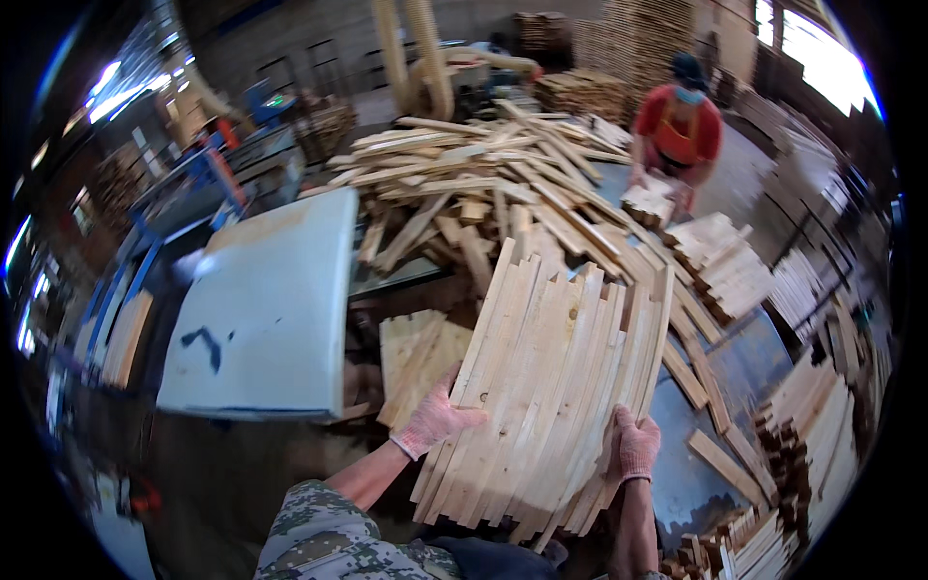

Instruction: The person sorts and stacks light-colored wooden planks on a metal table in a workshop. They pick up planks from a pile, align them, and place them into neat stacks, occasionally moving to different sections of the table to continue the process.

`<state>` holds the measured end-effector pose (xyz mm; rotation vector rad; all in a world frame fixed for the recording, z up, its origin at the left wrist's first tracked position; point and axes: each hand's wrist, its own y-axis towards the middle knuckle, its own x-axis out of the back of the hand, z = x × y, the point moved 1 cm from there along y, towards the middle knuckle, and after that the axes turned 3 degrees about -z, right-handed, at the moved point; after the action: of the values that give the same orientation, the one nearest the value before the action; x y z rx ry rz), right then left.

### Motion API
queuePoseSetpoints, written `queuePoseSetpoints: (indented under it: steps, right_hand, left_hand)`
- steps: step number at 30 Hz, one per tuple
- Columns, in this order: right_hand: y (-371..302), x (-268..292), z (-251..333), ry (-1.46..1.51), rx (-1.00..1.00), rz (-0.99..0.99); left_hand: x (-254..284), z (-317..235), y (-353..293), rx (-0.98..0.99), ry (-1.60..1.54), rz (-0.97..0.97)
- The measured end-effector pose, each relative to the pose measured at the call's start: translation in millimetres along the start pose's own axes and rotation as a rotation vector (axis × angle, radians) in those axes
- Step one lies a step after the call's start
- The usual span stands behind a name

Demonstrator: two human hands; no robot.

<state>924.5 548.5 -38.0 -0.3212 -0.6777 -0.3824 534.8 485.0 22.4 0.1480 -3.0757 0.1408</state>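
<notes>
Though uneven-ended, wooden slats (546,387) between left grip (438,422) and right grip (637,446).

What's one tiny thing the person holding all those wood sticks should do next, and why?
Perhaps press the left grip and right grip gently toward each other, squeezing the bundle of wooden strips between them. Each one holds only a side of the bundle, the strips' ends stick out unevenly, and no strap shows around them, so a middle strip might slip.

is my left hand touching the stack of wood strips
Touching: the head view shows the left hand gripping the stack of wood strips by its left edge.
</notes>
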Motion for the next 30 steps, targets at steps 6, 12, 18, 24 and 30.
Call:
queuePoseSetpoints:
  steps: [6, 12, 18, 24, 30]
  right_hand:
    - [-80.3, -122.0, 105.1, -0.05, 0.241, 0.254]
    - [-210.2, -241.1, 224.7, -0.14, 0.476, 0.483]
    - [-349.4, -342.6, 321.6, -0.267, 0.521, 0.633]
    - [-431.3, -418.6, 373.2, -0.278, 0.618, 0.516]
    - [-478.8, -492.8, 418.5, -0.234, 0.614, 0.51]
  left_hand:
    - [145.3, 6.4, -105.4, 0.057, -0.096, -0.358]
    - [318.0, 33.1, -204.6, 0.053, -0.235, -0.557]
    - [495.8, 63.2, -271.6, 0.158, -0.217, -0.607]
    - [629.4, 52.1, -272.5, 0.403, 0.409, -0.541]
    - [736.5, 60.2, -255.5, 0.587, 0.859, -0.627]
